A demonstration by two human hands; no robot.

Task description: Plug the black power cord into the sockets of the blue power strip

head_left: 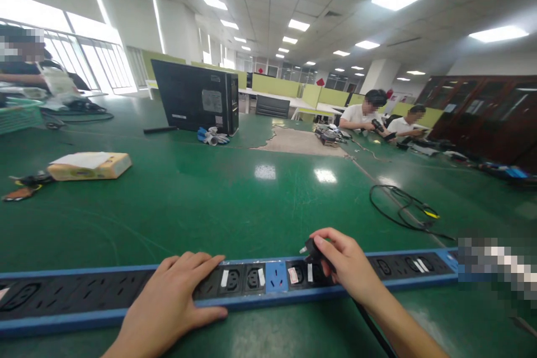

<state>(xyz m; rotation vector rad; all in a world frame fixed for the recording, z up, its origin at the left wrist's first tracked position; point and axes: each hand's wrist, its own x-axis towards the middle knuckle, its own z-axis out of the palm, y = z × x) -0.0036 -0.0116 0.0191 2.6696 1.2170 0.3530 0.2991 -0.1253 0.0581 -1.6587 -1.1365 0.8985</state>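
A long blue power strip [235, 303] with black socket modules lies across the front of the green table. Over its left part rests my left hand [176, 291], fingers along the far edge and thumb at the near edge, gripping the strip. My right hand [344, 260] pinches a black power plug [312, 249] just above the strip. The plug's metal pins point left, apart from the sockets. Below the plug is a blue socket module [276, 278] to the left, beside black ones with white and red-marked stickers. A black cord [371, 327] runs from under my right hand toward the near edge.
A coiled black cable [398, 210] lies at right, near the strip. Farther back stand a black computer tower [197, 95], gloves [213, 136] and a tissue pack [90, 166]. Several people sit around the table. Tangled equipment [331, 134] lies by a worn patch.
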